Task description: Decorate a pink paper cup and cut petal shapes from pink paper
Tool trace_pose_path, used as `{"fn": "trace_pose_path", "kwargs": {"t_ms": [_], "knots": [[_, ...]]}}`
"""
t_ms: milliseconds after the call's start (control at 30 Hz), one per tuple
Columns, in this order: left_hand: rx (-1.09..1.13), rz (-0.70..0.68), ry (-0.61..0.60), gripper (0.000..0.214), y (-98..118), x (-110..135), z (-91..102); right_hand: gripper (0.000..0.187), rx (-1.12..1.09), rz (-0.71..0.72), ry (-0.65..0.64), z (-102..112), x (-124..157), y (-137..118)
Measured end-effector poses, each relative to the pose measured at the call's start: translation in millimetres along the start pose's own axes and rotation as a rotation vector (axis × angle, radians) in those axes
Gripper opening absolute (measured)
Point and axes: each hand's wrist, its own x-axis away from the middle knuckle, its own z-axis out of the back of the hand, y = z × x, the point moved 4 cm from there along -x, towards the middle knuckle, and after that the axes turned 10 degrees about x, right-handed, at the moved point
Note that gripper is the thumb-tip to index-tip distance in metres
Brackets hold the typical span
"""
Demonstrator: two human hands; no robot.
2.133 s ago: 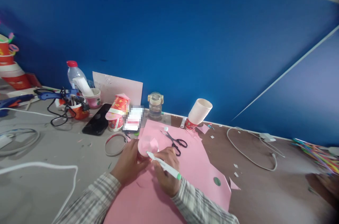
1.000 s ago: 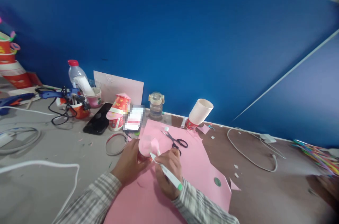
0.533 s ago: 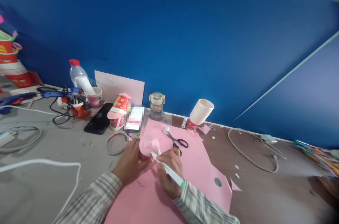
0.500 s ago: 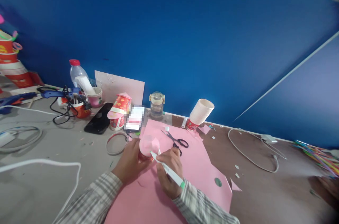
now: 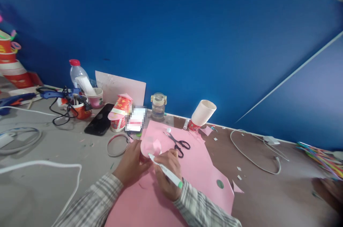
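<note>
My left hand is closed around the side of a round pink paper piece, steadying it above a large pink sheet. What lies under the round piece is mostly hidden by my fingers. In my right hand is a white marker with a green end, gripped like a pen. Its tip is at the near edge of the round piece; whether it touches is too small to tell. Beyond my right hand, black-handled scissors lie spread on the sheet.
Behind stand a decorated red paper cup figure, a lidded jar and tilted stacked paper cups. To the left are a black phone, a cup ring and cables. A white cable and another person's hand are right.
The marker and my right hand have shifted slightly left and toward me, along the round piece's edge. My left hand stays in place, and the view has moved a little.
</note>
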Motion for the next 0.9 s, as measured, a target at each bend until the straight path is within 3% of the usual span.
{"fn": "trace_pose_path", "kwargs": {"t_ms": [400, 900], "knots": [[0.026, 0.040, 0.008, 0.037, 6.0, -0.1, 2.6, 0.012, 0.035, -0.097, 0.103, 15.7, -5.0, 4.3], [0.029, 0.041, 0.014, 0.038, 2.9, 0.1, 0.8, 0.012, 0.040, -0.087, 0.073, 11.0, 0.5, 7.8]]}}
